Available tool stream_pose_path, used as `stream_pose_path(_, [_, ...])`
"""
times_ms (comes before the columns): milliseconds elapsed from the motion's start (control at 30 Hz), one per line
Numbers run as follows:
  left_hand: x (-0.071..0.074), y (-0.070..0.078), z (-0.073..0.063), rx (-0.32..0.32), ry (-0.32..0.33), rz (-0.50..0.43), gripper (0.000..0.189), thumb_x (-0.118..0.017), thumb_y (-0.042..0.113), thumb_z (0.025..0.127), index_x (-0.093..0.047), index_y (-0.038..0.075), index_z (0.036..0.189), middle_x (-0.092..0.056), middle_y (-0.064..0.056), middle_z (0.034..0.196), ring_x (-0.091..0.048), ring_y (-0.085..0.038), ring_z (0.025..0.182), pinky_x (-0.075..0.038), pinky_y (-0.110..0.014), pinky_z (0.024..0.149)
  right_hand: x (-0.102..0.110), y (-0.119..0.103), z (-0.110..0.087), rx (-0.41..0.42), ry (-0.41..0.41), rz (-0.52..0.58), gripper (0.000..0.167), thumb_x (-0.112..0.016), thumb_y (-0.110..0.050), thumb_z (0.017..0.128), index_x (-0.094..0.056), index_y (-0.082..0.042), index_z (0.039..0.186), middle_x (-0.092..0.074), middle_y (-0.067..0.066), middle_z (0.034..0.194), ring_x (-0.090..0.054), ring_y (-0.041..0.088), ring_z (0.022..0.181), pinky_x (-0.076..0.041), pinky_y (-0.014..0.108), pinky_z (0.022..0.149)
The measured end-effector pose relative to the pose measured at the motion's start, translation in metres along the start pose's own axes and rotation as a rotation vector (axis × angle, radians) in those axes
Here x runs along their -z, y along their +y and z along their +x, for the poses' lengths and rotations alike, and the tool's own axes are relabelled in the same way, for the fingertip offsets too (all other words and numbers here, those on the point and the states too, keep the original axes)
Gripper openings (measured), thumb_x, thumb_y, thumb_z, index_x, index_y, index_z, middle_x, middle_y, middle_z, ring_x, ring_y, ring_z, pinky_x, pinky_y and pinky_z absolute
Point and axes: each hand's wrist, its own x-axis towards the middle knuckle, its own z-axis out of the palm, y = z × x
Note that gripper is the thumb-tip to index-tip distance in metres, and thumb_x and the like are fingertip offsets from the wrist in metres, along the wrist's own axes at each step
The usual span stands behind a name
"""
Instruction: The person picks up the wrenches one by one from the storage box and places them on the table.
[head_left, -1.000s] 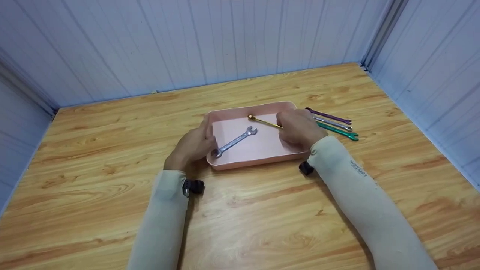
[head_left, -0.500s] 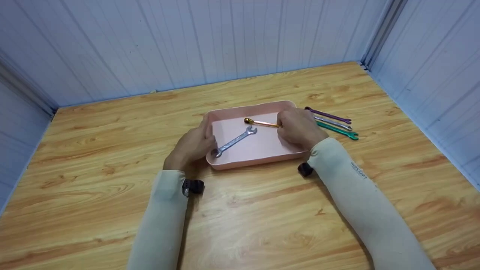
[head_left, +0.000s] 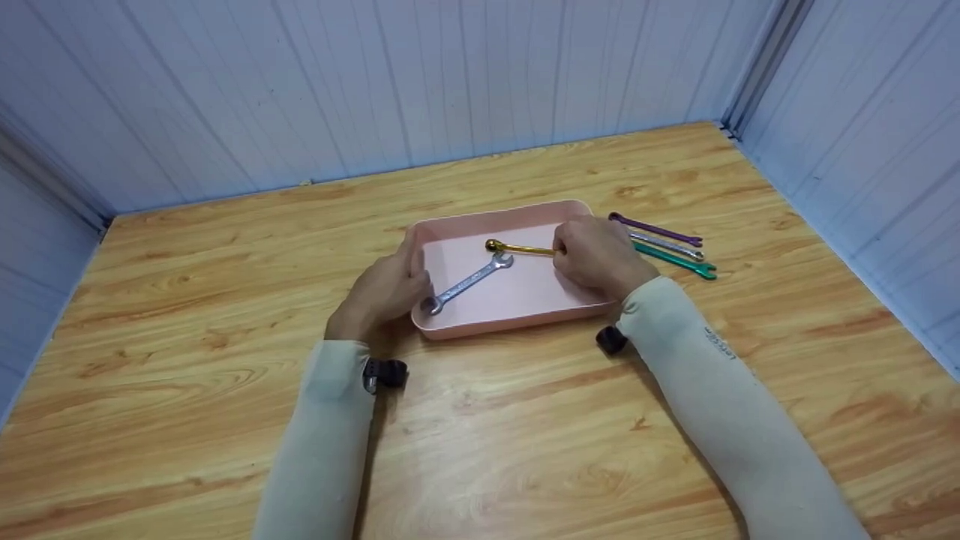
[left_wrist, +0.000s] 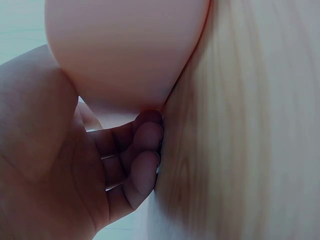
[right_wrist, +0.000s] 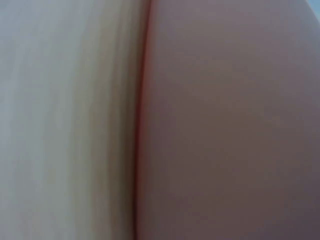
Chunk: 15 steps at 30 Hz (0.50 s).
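Note:
A pink tray [head_left: 480, 328] lies on the table, and my left hand [head_left: 382, 294] grips its left end. In the left wrist view the fingers [left_wrist: 145, 172] are curled low against the tray's outer wall [left_wrist: 125, 55]. Inside the tray, my right hand [head_left: 600, 255] holds a gold wrench [head_left: 525, 249] by its right end, which the fingers hide. The gold wrench's ring end points left, close to the upper jaw end of a silver wrench [head_left: 469, 283] lying diagonally in the tray. The right wrist view shows mostly the tray's side wall [right_wrist: 225, 125], blurred.
Right of the tray, a purple wrench [head_left: 656, 229], a second silver wrench [head_left: 667, 246] and a green wrench [head_left: 675, 261] lie side by side on the wooden table [head_left: 480, 435]. Pale panel walls [head_left: 450, 82] stand behind and at both sides.
The gold wrench's ring end has shifted left and slightly down toward the silver wrench, and the wrench now lies more level. My left hand keeps its grip on the tray.

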Motion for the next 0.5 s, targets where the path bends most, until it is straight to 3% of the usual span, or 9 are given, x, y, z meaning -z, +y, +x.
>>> stream_pose_path(100, [-0.001, 0.002, 0.0, 0.019, -0.006, -0.009, 0.076, -0.044, 0.033, 0.103, 0.005, 0.031, 0.161, -0.067, -0.002, 0.096, -0.058, -0.025, 0.079, -0.043, -0.041, 0.081, 0.002, 0.0, -0.003, -0.001, 0.0, -0.005, 0.018, -0.06, -0.014, 0.091, -0.078, -0.009, 0.092, -0.068, 0.0, 0.079, -0.058, 0.021, 0.073, -0.045, 0.041, 0.076])
stream_pose_path(233, [-0.002, 0.006, 0.002, 0.042, -0.01, -0.019, 0.073, -0.041, 0.036, 0.105, 0.005, 0.032, 0.162, -0.066, -0.003, 0.097, -0.059, -0.025, 0.086, -0.042, -0.041, 0.086, 0.004, 0.001, -0.006, -0.003, 0.0, -0.019, 0.018, -0.06, -0.015, 0.091, -0.077, -0.009, 0.091, -0.067, 0.001, 0.079, -0.058, 0.021, 0.072, -0.045, 0.04, 0.075])
stream_pose_path(500, [0.0, 0.004, 0.002, 0.002, -0.019, 0.03, 0.081, -0.045, 0.031, 0.1, 0.007, 0.028, 0.162, -0.068, -0.003, 0.102, -0.057, -0.026, 0.101, -0.042, -0.044, 0.096, 0.005, -0.002, -0.011, 0.019, 0.007, -0.051, 0.018, -0.058, -0.016, 0.091, -0.075, -0.009, 0.088, -0.066, 0.001, 0.077, -0.057, 0.02, 0.067, -0.047, 0.04, 0.066])
